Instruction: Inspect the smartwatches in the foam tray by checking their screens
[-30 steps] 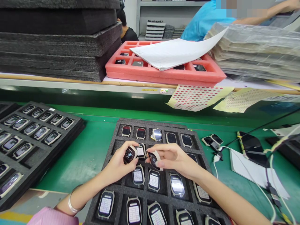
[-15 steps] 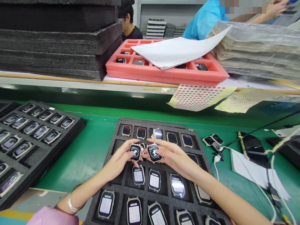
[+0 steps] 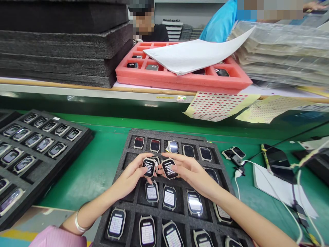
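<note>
My left hand [image 3: 135,171] is closed round a strapless smartwatch [image 3: 148,167], its thumb on the lit screen. A second smartwatch [image 3: 169,168] is gripped in my right hand [image 3: 189,169], the thumb likewise on the glass. Both screens show white lines of text on black. The two watches are held side by side, a little apart, above a black foam tray [image 3: 131,206]. Another watch partly shows behind the left one. Below the hands, several watches in the tray's pockets show a white grid; those in the back row look dark or reflective.
Another foam tray of watches [image 3: 25,145] lies left. On the shelf ahead are stacked black foam [image 3: 56,51], a red foam tray [image 3: 180,82] under paper [image 3: 192,56], and clear plastic trays [image 3: 280,55]. White cables [image 3: 280,202] and a dark phone-like device [image 3: 279,164] lie right. Two people are beyond.
Both held watches' screens have switched from a watch face to a list of text. My hands stay nearly still. The people beyond the shelf have shifted.
</note>
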`<state>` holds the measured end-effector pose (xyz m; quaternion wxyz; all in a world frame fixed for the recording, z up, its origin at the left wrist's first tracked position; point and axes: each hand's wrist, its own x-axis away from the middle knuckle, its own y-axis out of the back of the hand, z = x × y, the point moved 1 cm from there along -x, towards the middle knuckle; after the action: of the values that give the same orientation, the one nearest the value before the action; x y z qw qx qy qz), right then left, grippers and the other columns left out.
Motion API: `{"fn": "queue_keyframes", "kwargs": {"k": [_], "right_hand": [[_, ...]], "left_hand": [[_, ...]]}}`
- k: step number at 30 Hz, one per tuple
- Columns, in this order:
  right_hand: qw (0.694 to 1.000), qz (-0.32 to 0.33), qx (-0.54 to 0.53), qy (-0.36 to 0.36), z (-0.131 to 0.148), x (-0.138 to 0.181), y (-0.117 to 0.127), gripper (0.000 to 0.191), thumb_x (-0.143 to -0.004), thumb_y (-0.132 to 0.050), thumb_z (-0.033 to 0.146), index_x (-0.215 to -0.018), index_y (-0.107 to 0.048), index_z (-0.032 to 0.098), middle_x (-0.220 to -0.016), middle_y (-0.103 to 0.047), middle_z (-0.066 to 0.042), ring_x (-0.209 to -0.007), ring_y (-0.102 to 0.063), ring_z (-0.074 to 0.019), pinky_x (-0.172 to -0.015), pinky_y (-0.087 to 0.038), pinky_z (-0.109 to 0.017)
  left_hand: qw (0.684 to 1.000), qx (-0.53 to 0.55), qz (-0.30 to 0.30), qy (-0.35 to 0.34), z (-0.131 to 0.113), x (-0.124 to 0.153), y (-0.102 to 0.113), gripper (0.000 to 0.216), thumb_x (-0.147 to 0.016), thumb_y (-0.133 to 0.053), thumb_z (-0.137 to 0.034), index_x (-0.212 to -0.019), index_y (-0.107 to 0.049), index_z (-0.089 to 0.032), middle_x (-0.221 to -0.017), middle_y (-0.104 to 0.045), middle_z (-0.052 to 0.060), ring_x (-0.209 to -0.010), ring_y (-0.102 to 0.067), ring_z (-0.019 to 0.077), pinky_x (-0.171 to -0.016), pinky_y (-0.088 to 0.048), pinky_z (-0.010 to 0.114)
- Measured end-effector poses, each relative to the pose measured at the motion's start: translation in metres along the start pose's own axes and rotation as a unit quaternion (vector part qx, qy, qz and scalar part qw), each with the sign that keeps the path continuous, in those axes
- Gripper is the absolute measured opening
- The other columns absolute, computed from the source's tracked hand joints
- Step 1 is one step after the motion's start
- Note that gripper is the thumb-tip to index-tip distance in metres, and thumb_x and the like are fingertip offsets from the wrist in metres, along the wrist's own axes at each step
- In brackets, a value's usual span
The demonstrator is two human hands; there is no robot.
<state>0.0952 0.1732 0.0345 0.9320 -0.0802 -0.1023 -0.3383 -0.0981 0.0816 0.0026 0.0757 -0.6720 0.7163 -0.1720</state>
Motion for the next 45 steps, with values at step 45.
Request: {"fn": "queue_keyframes", "kwargs": {"k": [45], "right_hand": [[0.818,-0.037,0.54,0.194,0.021,-0.011,0.009,0.02,-0.093,-0.049,0.033,-0.097,-0.065,0.02,-0.096,-0.065,-0.01,-0.095,-0.058,-0.0266,-0.085,-0.048,-0.044]], "left_hand": [[0.992,-0.122,-0.014,-0.012,-0.013,0.067,0.033,0.053,-0.082,-0.065,-0.023,-0.13,-0.043,-0.024,-0.116,-0.061,0.013,-0.098,-0.064,0.0253,-0.079,-0.055,0.036]]}}
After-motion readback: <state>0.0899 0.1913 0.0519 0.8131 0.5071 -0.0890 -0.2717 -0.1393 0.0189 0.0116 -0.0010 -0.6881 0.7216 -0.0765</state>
